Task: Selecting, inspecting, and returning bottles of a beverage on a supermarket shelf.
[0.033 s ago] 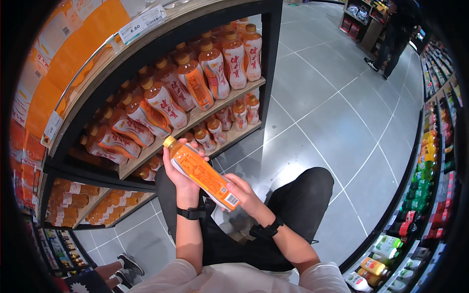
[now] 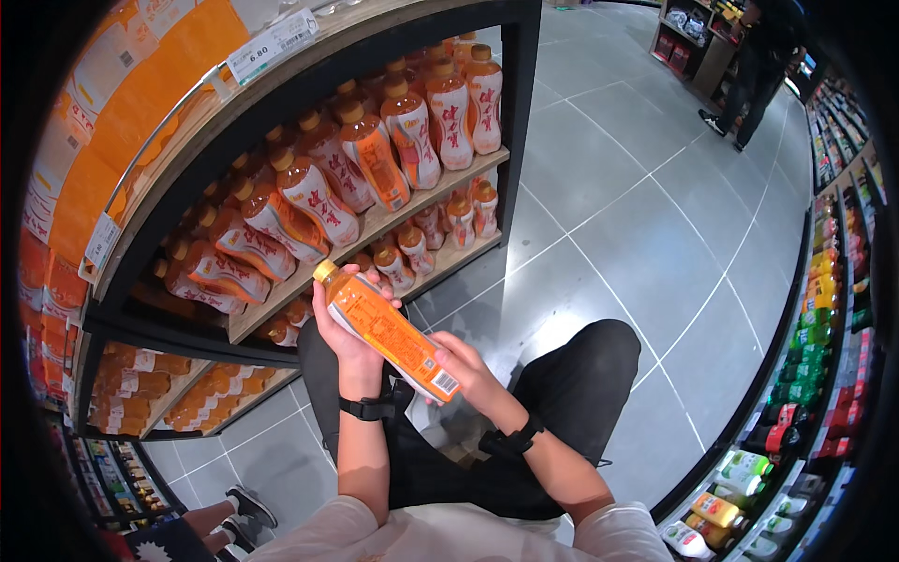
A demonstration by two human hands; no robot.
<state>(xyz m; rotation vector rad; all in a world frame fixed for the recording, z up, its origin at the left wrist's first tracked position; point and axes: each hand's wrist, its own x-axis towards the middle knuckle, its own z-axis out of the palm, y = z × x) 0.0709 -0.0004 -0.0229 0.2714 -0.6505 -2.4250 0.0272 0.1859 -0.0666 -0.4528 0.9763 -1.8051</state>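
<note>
A plastic drink bottle (image 2: 389,328) with an orange label and a yellow cap lies slanted between my hands above my lap. Its cap points up and left toward the shelf, and the label side with small print and a barcode faces up. My left hand (image 2: 345,335) is wrapped round the cap end from beneath, with fingertips showing on the far side. My right hand (image 2: 471,378) grips the base end, thumb on the label. Matching bottles (image 2: 320,201) stand and lean in rows on the wooden shelf (image 2: 375,225) just beyond my left hand.
More bottles fill a lower shelf (image 2: 468,245). Price tags (image 2: 272,47) hang along the upper edge at left. Grey tiled floor (image 2: 618,206) stretches right to a curved drinks shelf (image 2: 805,375). A person in dark clothes (image 2: 754,75) stands far right; another person's shoes (image 2: 251,507) show lower left.
</note>
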